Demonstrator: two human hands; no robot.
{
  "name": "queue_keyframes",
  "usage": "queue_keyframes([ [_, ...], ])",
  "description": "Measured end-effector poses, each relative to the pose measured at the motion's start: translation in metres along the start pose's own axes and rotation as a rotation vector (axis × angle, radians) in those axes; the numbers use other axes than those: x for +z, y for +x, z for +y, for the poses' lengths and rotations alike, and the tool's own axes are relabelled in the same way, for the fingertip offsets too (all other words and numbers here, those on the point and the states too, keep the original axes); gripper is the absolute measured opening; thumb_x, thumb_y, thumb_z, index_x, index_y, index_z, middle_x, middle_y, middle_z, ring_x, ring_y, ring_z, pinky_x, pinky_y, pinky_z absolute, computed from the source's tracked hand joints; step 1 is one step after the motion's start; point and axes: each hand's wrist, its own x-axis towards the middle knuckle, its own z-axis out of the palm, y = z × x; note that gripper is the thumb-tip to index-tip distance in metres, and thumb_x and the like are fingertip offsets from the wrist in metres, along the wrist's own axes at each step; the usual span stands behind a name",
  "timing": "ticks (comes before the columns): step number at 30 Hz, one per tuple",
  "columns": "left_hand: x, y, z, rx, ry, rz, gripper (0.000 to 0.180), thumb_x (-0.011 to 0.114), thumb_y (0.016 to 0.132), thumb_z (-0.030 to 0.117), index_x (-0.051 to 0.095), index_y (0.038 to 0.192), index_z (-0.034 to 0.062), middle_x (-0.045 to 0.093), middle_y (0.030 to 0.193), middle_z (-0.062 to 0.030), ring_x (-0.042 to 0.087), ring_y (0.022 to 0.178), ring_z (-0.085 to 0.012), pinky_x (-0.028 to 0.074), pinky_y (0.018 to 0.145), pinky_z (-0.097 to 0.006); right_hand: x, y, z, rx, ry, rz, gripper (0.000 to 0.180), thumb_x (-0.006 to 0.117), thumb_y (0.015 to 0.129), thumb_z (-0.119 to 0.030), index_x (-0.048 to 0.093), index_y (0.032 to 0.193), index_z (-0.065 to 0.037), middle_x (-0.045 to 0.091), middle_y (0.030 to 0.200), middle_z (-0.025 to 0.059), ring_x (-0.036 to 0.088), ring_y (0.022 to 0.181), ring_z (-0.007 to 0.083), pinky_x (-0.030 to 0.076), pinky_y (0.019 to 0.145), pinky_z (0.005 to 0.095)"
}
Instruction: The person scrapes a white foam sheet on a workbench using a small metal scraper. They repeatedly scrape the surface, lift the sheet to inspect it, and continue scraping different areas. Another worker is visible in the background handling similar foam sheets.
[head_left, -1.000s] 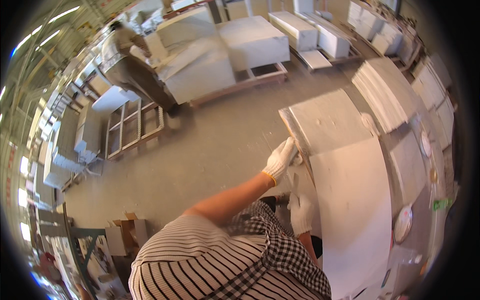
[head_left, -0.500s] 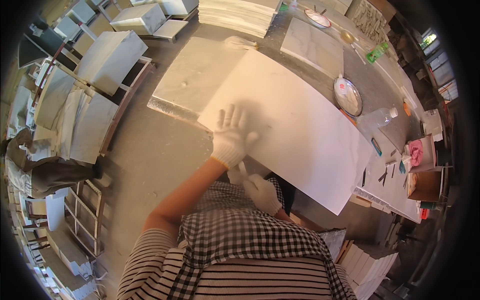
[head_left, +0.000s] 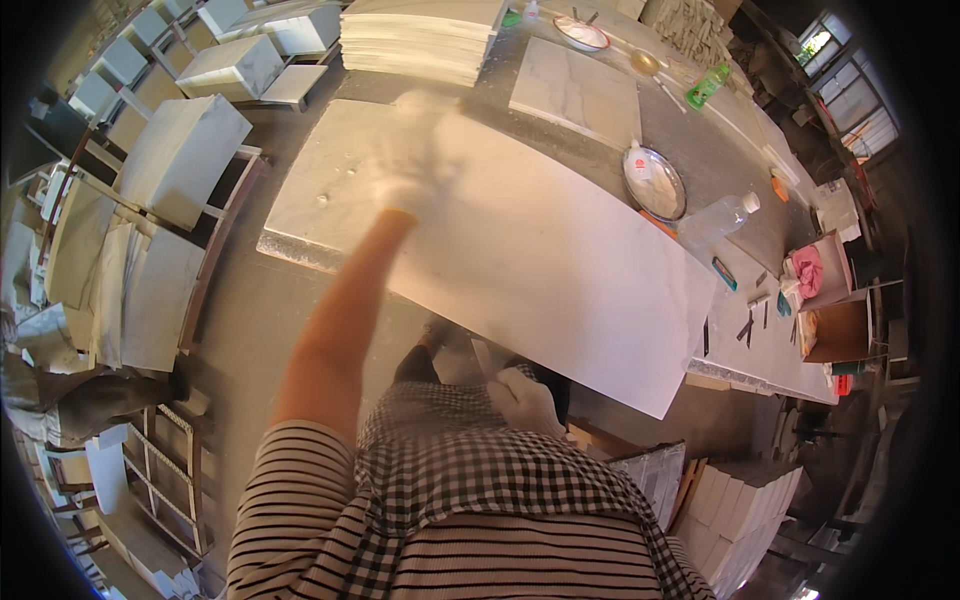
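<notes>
Since the earlier frame, the left hand [head_left: 393, 175], in a white knitted glove, has moved farther from the body, over the large smooth white rectangular slab [head_left: 560, 285]. Its fingers are blurred by motion, so I cannot tell how wide they stand, nor whether they press on the surface. A soft dark shadow is beside them.

The right hand [head_left: 528, 402], in a glove of the same white kind, stays low in front of the black-and-white checked apron [head_left: 490, 450]. Its fingers are closed around a narrow pale flat tool [head_left: 483, 357], partly hidden, close to the near edge of the white slab.

This slab lies on the grey bench [head_left: 695, 145], and its left part meets a thick pale stone slab [head_left: 310, 185]. Beyond it are an oval silver dish [head_left: 676, 200] with a white content, a clear plastic bottle [head_left: 715, 222] lying on its side, and a grey-veined marble piece [head_left: 575, 95].
</notes>
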Motion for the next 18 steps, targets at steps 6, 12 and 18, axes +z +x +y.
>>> queue_keyframes([
  [6, 0.006, -0.004, -0.101, -0.519, 0.064, 0.090, 0.075, 0.027, 0.099, 0.062, 0.028, 0.154, 0.0114, 0.025, 0.160, -0.0118, 0.014, 0.151, -0.0326, 0.012, 0.121, -0.049, -0.016, -0.004, -0.007, 0.105, 0.055, -0.023, 0.021, 0.059, 0.095, -0.018, 0.063, 0.093, 0.002, 0.068, 0.077, 0.0148, 0.065, 0.069, 0.0197, 0.049, 0.063, 0.0309],
  [12, 0.025, -0.048, -0.067, -0.342, 0.119, 0.262, 0.071, 0.033, 0.100, 0.059, 0.034, 0.151, 0.0107, 0.039, 0.153, -0.0135, 0.022, 0.149, -0.0322, 0.018, 0.119, -0.050, -0.021, 0.002, -0.021, 0.054, 0.064, -0.022, 0.020, 0.059, 0.094, -0.020, 0.063, 0.095, -0.001, 0.068, 0.083, 0.0145, 0.066, 0.075, 0.0269, 0.051, 0.070, 0.0366],
  [18, 0.038, -0.092, 0.032, 0.481, -0.260, 0.569, 0.081, 0.047, 0.095, 0.057, 0.030, 0.153, 0.0025, 0.023, 0.160, -0.0213, 0.014, 0.151, -0.0375, 0.006, 0.120, -0.062, -0.026, 0.002, -0.026, 0.209, 0.182, 0.080, 0.022, 0.059, 0.095, -0.019, 0.064, 0.096, 0.002, 0.068, 0.083, 0.0145, 0.065, 0.074, 0.0218, 0.051, 0.070, 0.0333],
])
